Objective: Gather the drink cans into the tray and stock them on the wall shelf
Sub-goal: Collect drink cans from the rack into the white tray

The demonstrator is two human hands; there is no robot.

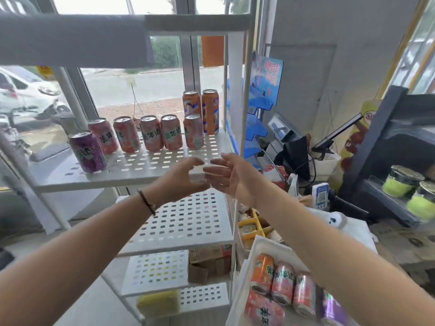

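Stocking step, mid-cycle: both your left hand (186, 177) and right hand (231, 176) are empty, fingers loose, at the shelf (146, 170) edge. Next, reach down: cans (283, 282) remain in the tray (261, 245).

A small shop is shown, probably a convenience store: drink cans (150, 132) are lined on a perforated shelf (141, 168) beside a checkout terminal (292, 147).
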